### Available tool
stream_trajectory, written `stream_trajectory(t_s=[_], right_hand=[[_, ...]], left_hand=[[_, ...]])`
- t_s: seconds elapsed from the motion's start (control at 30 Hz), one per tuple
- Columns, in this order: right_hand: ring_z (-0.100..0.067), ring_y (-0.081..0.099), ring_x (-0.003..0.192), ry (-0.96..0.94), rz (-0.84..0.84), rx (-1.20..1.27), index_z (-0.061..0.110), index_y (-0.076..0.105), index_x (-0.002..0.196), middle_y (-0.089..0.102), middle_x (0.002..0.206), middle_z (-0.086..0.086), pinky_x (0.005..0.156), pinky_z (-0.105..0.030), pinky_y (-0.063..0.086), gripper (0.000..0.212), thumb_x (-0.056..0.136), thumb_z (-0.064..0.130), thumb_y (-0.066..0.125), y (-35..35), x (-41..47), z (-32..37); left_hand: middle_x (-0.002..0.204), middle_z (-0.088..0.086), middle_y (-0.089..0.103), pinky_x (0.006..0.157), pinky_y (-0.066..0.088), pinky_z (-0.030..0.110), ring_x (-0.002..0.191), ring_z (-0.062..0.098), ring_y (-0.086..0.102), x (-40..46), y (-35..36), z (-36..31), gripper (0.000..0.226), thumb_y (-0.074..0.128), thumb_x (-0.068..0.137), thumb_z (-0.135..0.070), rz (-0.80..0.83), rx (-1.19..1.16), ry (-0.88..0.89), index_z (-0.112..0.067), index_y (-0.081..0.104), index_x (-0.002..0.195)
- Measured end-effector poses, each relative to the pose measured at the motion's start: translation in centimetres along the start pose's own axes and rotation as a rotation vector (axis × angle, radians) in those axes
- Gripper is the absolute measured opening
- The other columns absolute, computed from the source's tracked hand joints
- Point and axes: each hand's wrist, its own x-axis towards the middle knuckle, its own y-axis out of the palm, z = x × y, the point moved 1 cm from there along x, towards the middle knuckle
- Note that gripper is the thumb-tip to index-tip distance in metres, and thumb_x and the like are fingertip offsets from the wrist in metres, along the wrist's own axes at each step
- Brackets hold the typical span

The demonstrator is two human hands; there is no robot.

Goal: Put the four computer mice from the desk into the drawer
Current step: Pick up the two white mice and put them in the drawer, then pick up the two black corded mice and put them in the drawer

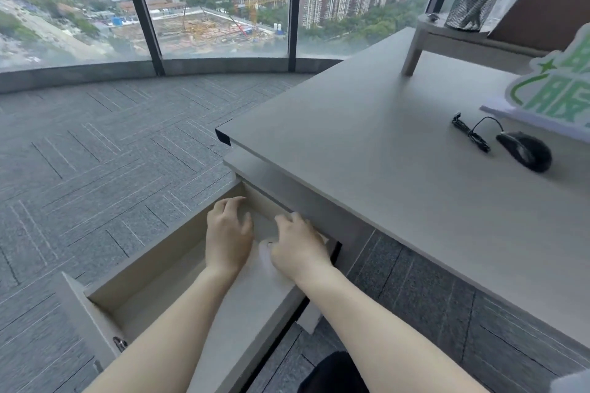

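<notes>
The desk drawer (150,258) is pulled out wide below the desk's left corner. Both my hands reach deep into its far end. My right hand (300,249) lies palm down on a white mouse (266,254), of which only the near left part shows beside my thumb. My left hand (228,233) hovers just left of it, its fingers curled and apart, with nothing visible in it. A black wired mouse (525,150) rests on the grey desk (367,143) at the far right, its cable (472,134) bundled beside it. No other mice are in view.
A green-and-white sign (555,96) stands behind the black mouse. A mesh pen holder (472,3) sits on a small riser (447,38) at the desk's back. Grey carpet (95,153) and tall windows lie to the left. The drawer front (83,316) juts toward me.
</notes>
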Motion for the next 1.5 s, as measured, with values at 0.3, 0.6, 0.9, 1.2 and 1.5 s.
stream_trajectory(t_s=[0.3, 0.6, 0.9, 1.2, 1.5], right_hand=[[-0.025, 0.062, 0.108, -0.005, -0.634, 0.168, 0.012, 0.066, 0.117, 0.067, 0.120, -0.006, 0.086, -0.035, 0.051, 0.034, 0.089, 0.009, 0.047, -17.1, -9.4, -7.9], [-0.038, 0.048, 0.113, 0.501, -0.829, -0.169, 0.018, 0.061, 0.124, 0.061, 0.120, -0.011, 0.090, -0.043, 0.041, 0.043, 0.081, 0.018, 0.059, -25.8, -17.5, -30.3], [-0.044, 0.025, 0.138, 0.945, -0.549, -0.282, 0.035, 0.036, 0.141, 0.027, 0.156, -0.008, 0.107, -0.056, 0.027, 0.059, 0.085, 0.047, 0.051, -27.9, -19.6, -43.1], [-0.041, 0.050, 0.104, 0.814, -0.800, -0.324, 0.017, 0.061, 0.117, 0.058, 0.122, -0.011, 0.080, -0.043, 0.042, 0.037, 0.081, 0.012, 0.058, -25.9, -19.4, -45.0], [-0.044, 0.051, 0.098, 0.618, -0.899, -0.215, 0.014, 0.063, 0.123, 0.062, 0.125, -0.013, 0.082, -0.045, 0.046, 0.037, 0.086, 0.016, 0.064, -25.9, -18.8, -43.4]], left_hand=[[0.103, 0.001, 0.061, 0.075, 0.045, 0.028, 0.086, 0.016, 0.059, -2.5, 0.9, -20.9, 0.020, 0.053, 0.090, -0.011, 0.010, -0.264, 0.352, -0.012, 0.064, 0.107], [0.148, 0.008, 0.037, 0.106, 0.038, 0.042, 0.133, 0.032, 0.037, -6.3, 17.2, -35.6, 0.063, 0.056, 0.086, -0.044, 0.623, -0.003, 0.408, -0.030, 0.036, 0.144], [0.162, 0.004, 0.007, 0.112, 0.026, 0.046, 0.139, 0.041, 0.021, -4.5, 28.4, -42.6, 0.078, 0.055, 0.081, -0.050, 0.576, 0.202, 0.501, -0.038, 0.020, 0.149], [0.144, 0.011, 0.034, 0.100, 0.037, 0.046, 0.120, 0.046, 0.042, -1.9, 33.1, -44.0, 0.049, 0.053, 0.083, -0.041, 0.416, 0.300, 0.486, -0.027, 0.050, 0.129], [0.152, 0.007, 0.027, 0.083, 0.041, 0.039, 0.117, 0.041, 0.044, -3.8, 26.9, -42.0, 0.048, 0.053, 0.084, -0.019, 0.328, 0.090, 0.476, -0.029, 0.047, 0.131]])
